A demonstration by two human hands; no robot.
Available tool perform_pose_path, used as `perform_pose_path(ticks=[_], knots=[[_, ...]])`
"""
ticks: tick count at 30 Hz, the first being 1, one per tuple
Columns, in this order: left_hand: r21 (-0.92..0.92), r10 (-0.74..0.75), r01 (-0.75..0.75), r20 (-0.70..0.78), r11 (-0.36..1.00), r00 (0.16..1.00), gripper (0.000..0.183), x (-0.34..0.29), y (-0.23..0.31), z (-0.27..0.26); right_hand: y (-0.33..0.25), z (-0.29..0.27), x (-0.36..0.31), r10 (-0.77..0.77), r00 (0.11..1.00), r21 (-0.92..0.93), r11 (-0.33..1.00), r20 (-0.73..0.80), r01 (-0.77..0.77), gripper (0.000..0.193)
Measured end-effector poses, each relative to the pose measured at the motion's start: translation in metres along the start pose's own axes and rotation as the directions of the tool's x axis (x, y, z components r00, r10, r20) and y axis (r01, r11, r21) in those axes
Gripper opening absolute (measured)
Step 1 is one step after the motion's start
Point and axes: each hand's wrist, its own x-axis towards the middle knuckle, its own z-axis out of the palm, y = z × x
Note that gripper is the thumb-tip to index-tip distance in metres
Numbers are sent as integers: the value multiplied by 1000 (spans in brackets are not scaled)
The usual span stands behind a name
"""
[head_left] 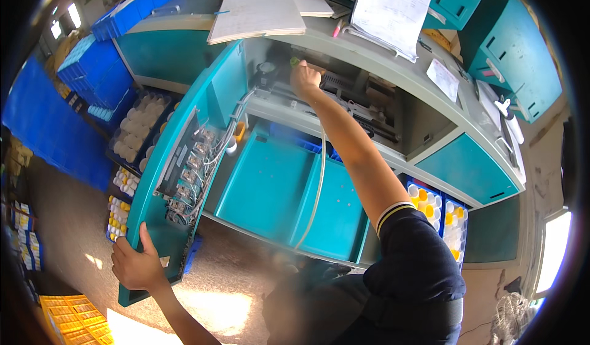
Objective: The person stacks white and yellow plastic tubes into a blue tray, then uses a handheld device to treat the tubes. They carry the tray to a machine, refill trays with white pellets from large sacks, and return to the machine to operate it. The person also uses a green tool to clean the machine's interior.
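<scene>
My left hand [140,264] grips the lower outer edge of a swung-out teal cabinet door [161,154], thumb on its inner face. A row of switches [192,170] with white and grey wires lines that inner side. My right arm reaches far forward into the open machine cabinet [424,120]. There my right hand [305,79] is closed on a small green thing [295,61], mostly hidden by the fingers. A pale hose [321,173] hangs below the right forearm, its upper end hidden near the wrist. Rails and dark machine parts [356,108] lie beneath that hand.
White boards [258,16] and a clipboard with paper [390,13] rest on the worktop above. Teal panels [267,182] form the cabinet's lower bay. Trays of white and yellow caps [430,206] stand at right; more trays [141,123] and blue crates [92,68] stand at left.
</scene>
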Motion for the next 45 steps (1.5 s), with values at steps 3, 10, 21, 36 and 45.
perform_pose_path(ticks=[3, 10, 21, 36, 45], knots=[[16, -3, 3, -21, 1000, 1000, 51, 0, 3, -2, 25, -5, -8, 60, 997, -68, 996, 49, -57, 35], [91, -27, 17, 106, 996, 994, 50, -3, 5, -3, 114, -5, -14, 266, 964, 107, 959, -5, -264, 34], [70, -2, -1, 43, 998, 999, 52, -6, 4, -6, 178, -10, -60, 296, 949, 99, 947, 107, -306, 36], [74, -52, 46, 82, 996, 995, 56, -9, 15, -20, 306, -92, -123, 460, 885, 19, 888, -72, -459, 41], [74, -8, 4, 55, 997, 998, 51, -20, 33, -52, 355, -70, -107, 604, 793, 134, 795, -81, -592, 42]])
